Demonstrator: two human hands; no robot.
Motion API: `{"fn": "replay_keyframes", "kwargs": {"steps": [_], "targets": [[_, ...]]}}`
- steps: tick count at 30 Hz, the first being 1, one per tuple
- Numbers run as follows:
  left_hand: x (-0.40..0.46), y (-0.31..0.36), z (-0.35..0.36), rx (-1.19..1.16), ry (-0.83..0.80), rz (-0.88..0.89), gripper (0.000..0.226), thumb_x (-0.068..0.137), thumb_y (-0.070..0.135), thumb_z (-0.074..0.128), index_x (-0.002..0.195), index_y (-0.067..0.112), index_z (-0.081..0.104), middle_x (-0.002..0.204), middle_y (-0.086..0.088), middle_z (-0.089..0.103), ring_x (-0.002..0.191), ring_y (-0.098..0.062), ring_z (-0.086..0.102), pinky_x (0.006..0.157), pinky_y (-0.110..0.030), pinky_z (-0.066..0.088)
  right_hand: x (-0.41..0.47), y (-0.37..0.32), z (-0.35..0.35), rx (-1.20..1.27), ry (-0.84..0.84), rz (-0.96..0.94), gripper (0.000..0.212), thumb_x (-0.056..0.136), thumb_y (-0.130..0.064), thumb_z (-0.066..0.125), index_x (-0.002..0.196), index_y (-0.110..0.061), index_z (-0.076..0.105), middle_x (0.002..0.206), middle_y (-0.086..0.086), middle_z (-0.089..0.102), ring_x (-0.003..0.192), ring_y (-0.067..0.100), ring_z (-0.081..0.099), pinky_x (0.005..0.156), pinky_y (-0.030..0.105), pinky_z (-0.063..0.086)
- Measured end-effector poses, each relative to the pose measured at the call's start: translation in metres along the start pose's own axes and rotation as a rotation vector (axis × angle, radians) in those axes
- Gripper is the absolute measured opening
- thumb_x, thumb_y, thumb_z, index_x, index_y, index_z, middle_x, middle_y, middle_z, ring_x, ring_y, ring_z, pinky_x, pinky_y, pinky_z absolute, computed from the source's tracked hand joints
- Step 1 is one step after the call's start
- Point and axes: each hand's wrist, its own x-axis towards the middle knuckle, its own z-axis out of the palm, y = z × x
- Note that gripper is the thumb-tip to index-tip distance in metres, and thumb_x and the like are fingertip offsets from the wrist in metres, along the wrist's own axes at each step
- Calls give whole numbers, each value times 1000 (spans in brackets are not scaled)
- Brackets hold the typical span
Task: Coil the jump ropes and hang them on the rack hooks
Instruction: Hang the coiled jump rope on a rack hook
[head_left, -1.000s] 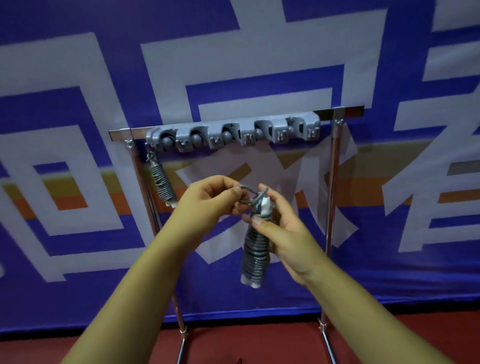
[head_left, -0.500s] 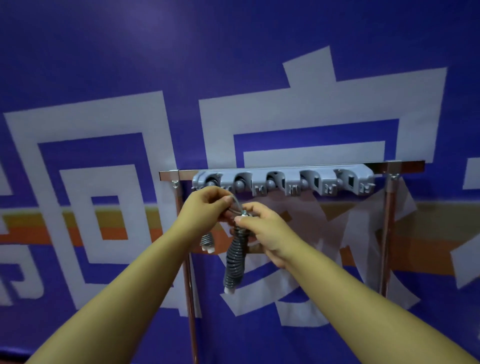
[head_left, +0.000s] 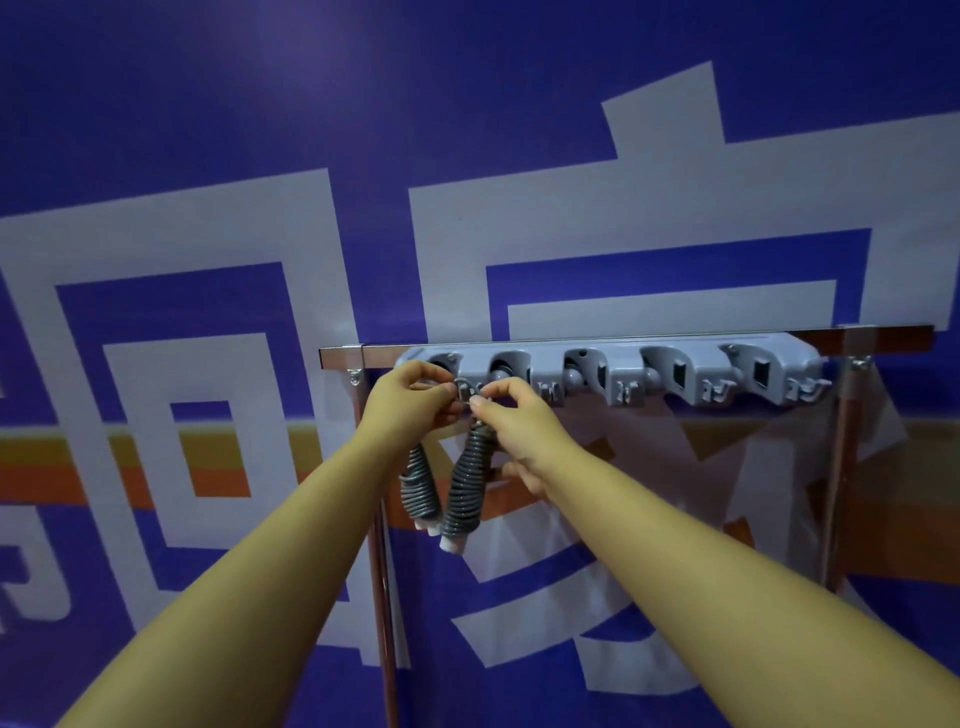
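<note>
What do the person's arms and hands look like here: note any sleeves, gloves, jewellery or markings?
Both arms are bare up to the frame edge, with no sleeves in view. The left hand and right hand wear no gloves, and no rings, watch, bands or markings are visible.

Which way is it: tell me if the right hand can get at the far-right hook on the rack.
Probably yes: the far-right hook hangs bare, with nothing in front of it. But the right hand pinches the coiled rope near the rack's left end, so it must let go first.
</note>
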Motion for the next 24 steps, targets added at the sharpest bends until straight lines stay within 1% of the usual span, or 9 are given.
{"fn": "replay_keyframes", "kwargs": {"steps": [5,7,9,11,14,17,19,22,24], "targets": [[9,-12,0,79,-6,21,12,90,-2,56,91,9,61,72,-9,64,65,-18,63,62,-23,57,11,16,2,28,0,6,6,93,-24,58,89,-26,54,93,8,56,84,22,52,68,35,43],[0,-25,2,135,-60,33,23,90,0,58,106,16,61,75,-7,65,72,-18,66,71,-28,58,6,28,0,13,-15,-8,7,92,-25,60,93,-28,54,95,8,56,85,22,54,66,33,44],[-17,-39,4,153,-110,48,42,89,3,61,122,28,52,85,-7,66,78,-13,67,71,-25,58,-1,38,-5,-44,5,-98,17,88,-26,66,97,-33,54,99,7,58,93,25,58,74,34,50],[-41,-57,8,115,-130,46,48,88,5,63,127,28,47,89,-4,64,74,-3,66,64,-19,55,-12,49,-12,-119,4,-179,36,82,-26,74,108,-38,52,113,8,56,106,24,58,91,36,51],[-85,-99,15,100,-177,-7,42,86,8,67,121,26,50,93,-4,63,77,-6,64,74,-26,56,-51,81,-29,-211,-34,-171,51,78,-26,77,116,-40,46,121,7,50,108,17,56,91,30,49],[-141,-163,33,72,-291,-168,35,86,3,65,113,20,50,87,-5,61,75,-12,59,70,-24,50,-107,149,-59,-238,-97,4,42,79,-20,75,112,-28,50,104,6,55,84,11,58,75,21,49],[-192,-211,54,125,-407,-334,35,87,3,64,116,15,48,82,-2,61,74,-14,58,67,-24,49,-156,211,-81,-353,-160,193,38,80,-24,75,110,-27,52,96,5,59,73,12,54,67,25,46],[-260,-285,82,163,-592,-606,38,87,6,66,119,14,47,86,-5,61,77,-19,59,67,-28,49,-234,304,-116,-478,-170,496,39,80,-33,75,113,-24,56,91,2,64,66,8,52,63,20,42],[-299,-328,97,186,-681,-728,40,86,6,67,120,12,48,89,-7,61,76,-20,58,64,-29,47,-282,353,-131,-503,-200,657,43,81,-33,74,117,-18,57,91,1,62,72,9,53,68,20,42]]}}
